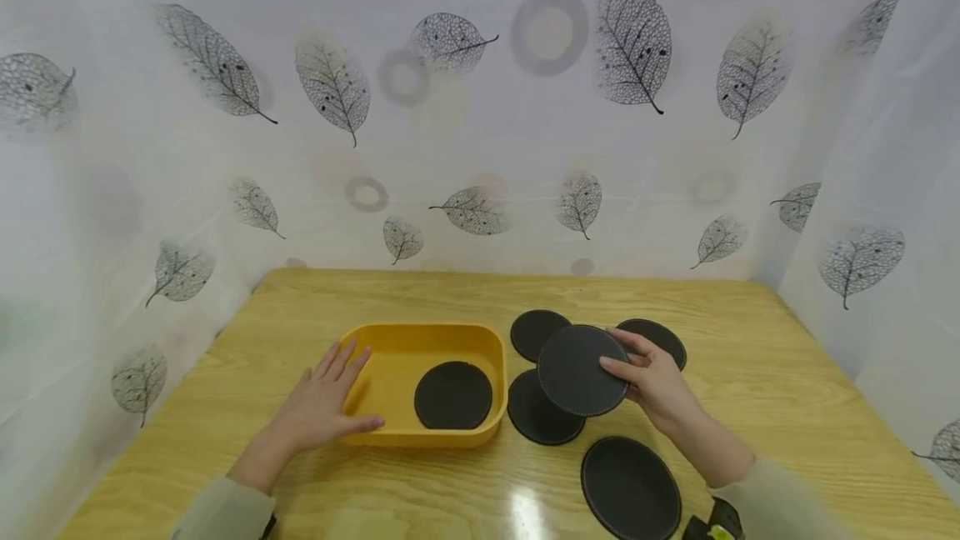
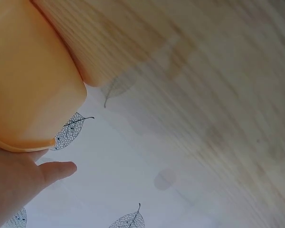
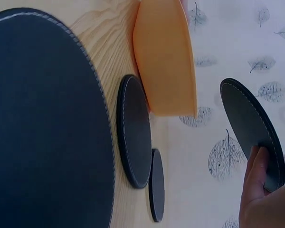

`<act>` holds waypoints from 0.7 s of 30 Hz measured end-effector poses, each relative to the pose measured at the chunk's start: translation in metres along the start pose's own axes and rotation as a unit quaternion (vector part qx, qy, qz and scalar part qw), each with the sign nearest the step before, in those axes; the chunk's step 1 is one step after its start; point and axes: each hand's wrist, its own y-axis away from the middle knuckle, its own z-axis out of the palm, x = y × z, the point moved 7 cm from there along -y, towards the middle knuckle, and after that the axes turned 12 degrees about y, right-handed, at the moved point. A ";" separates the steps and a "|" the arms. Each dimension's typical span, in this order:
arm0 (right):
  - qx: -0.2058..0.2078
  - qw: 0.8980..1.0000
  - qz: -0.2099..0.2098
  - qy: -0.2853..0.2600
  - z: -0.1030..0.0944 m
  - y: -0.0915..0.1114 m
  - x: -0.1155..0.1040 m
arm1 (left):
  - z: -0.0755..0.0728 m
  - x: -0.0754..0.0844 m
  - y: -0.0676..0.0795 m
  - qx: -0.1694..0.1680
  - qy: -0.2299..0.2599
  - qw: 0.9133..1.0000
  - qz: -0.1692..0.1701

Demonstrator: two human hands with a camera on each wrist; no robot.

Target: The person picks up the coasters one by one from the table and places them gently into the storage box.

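A round black coaster [image 1: 581,370] with stitched edging is pinched between thumb and fingers of my right hand [image 1: 663,386], raised above the table. The right wrist view shows that coaster [image 3: 251,126] tilted, its edge in the grip. My left hand [image 1: 318,398], fingers straight and spread, rests on the left end of a yellow rectangular box [image 1: 420,438]. Inside the box, toward its right end, lies another black coaster [image 1: 453,395]. In the left wrist view the thumb sticks out beside the box's rim [image 2: 26,146]; the other fingers are mostly hidden.
Several more black coasters lie on the wooden table [image 1: 757,407] right of the box: one at the back [image 1: 536,332], one under the held coaster [image 1: 542,419], one behind the right hand [image 1: 663,338], one in front [image 1: 632,490]. A leaf-patterned curtain [image 1: 480,123] surrounds the table.
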 end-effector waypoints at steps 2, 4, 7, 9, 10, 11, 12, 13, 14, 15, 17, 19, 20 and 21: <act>-0.006 1.000 0.004 -0.004 0.008 -0.005 0.000 | 0.000 0.000 0.000 0.000 -0.004 1.000 0.001; -0.010 1.000 0.009 -0.008 0.015 -0.010 -0.001 | 0.000 0.000 0.000 -0.002 -0.008 1.000 0.004; -0.014 1.000 0.016 -0.018 0.025 -0.018 -0.001 | 0.000 0.000 0.000 -0.007 -0.015 1.000 0.004; -0.017 0.999 0.018 -0.024 0.032 -0.023 -0.002 | 0.000 0.000 0.000 -0.008 -0.018 1.000 0.005; -0.017 0.999 0.019 -0.025 0.036 -0.026 -0.002 | 0.000 0.000 0.000 -0.008 -0.020 1.000 0.005; -0.019 0.999 0.018 -0.025 0.040 -0.029 -0.003 | 0.000 0.001 0.000 -0.007 -0.022 1.000 0.006; -0.021 0.999 0.016 -0.025 0.043 -0.031 -0.003 | -0.001 0.001 0.000 -0.006 -0.024 1.000 0.006; -0.025 0.999 0.013 -0.025 0.048 -0.034 -0.003 | -0.001 0.001 0.000 -0.006 -0.025 1.000 0.007; -0.028 0.999 0.010 -0.026 0.052 -0.036 -0.004 | -0.001 0.001 0.000 -0.005 -0.025 1.000 0.008; -0.032 0.999 0.009 -0.027 0.056 -0.038 -0.004 | -0.002 0.001 0.000 -0.004 -0.025 1.000 0.009; -0.041 0.999 0.003 -0.029 0.065 -0.042 -0.004 | -0.002 0.000 0.000 -0.002 -0.024 1.000 0.010; -0.051 0.998 -0.001 -0.030 0.073 -0.045 -0.004 | -0.001 0.000 0.000 -0.001 -0.022 1.000 0.010; -0.052 0.998 -0.001 -0.030 0.077 -0.047 -0.003 | -0.001 0.000 0.000 0.000 -0.022 1.000 0.011; -0.054 0.998 0.000 -0.028 0.080 -0.048 -0.003 | 0.000 0.000 0.000 -0.001 -0.022 1.000 0.012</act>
